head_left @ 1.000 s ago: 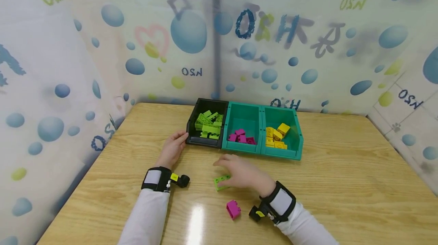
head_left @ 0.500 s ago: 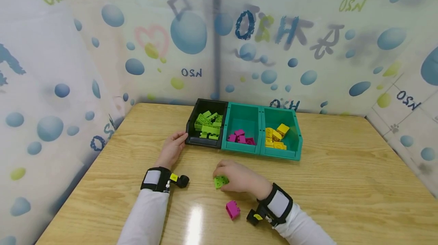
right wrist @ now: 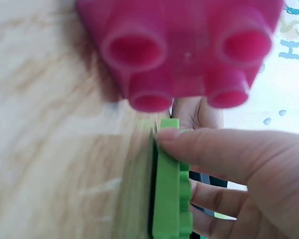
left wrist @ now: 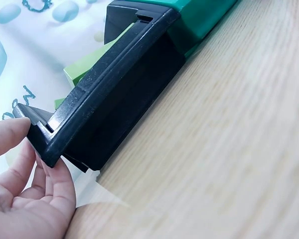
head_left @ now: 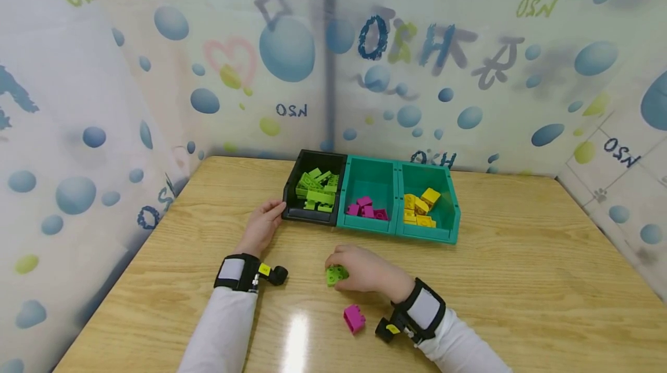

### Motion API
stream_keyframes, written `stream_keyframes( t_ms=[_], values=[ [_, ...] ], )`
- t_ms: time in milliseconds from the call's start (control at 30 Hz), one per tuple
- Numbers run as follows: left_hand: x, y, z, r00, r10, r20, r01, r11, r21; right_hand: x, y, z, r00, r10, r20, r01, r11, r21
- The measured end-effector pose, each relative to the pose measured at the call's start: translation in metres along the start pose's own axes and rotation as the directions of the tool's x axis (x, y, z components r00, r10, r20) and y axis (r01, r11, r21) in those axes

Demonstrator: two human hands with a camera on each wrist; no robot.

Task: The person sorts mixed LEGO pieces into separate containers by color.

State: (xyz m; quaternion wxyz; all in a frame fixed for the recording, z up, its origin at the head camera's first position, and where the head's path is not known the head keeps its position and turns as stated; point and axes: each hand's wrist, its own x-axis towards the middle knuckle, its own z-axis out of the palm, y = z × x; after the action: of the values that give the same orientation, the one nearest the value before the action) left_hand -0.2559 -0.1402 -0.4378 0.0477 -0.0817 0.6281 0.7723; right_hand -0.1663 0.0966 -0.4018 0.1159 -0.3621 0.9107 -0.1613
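My left hand (head_left: 259, 228) grips the front left corner of a black bin (head_left: 311, 216). In the left wrist view the thumb lies on the bin's edge and the fingers curl beneath the corner. On the table, my right hand (head_left: 369, 269) pinches a flat lime-green building brick (head_left: 335, 275), with part of it hidden behind the fingers. The right wrist view shows the thumb against one side of the green brick (right wrist: 168, 199), its studs facing right. A magenta building brick (head_left: 354, 319) lies on its side nearer to me and looms large before that wrist camera.
Lime-green bricks (head_left: 319, 195) fill part of the black bin. Joined to its right are two teal bins: one (head_left: 371, 173) has several magenta bricks (head_left: 366, 209), the other (head_left: 428, 177) several yellow bricks (head_left: 421, 209). A patterned curtain (head_left: 234, 124) stands behind the wooden table (head_left: 521, 280).
My right hand has moved down slightly and its fingers have closed round the green brick, which it first only reached over. The left hand stays at the black bin's corner.
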Motion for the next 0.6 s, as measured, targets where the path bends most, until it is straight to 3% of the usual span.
stream_keyframes(
  t_ms=[200, 600],
  values=[
    [-0.001, 0.0, 0.001, 1.0, 0.005, -0.001, -0.005, 1.0, 0.002, -0.002, 0.005, -0.007, 0.999, -0.002, -0.034, 0.005, 0.996, 0.088],
    [0.001, -0.001, -0.001, 1.0, 0.002, 0.002, -0.002, 1.0, 0.029, -0.012, 0.007, -0.036, 0.985, 0.036, -0.166, -0.014, 0.991, 0.133]
  ],
)
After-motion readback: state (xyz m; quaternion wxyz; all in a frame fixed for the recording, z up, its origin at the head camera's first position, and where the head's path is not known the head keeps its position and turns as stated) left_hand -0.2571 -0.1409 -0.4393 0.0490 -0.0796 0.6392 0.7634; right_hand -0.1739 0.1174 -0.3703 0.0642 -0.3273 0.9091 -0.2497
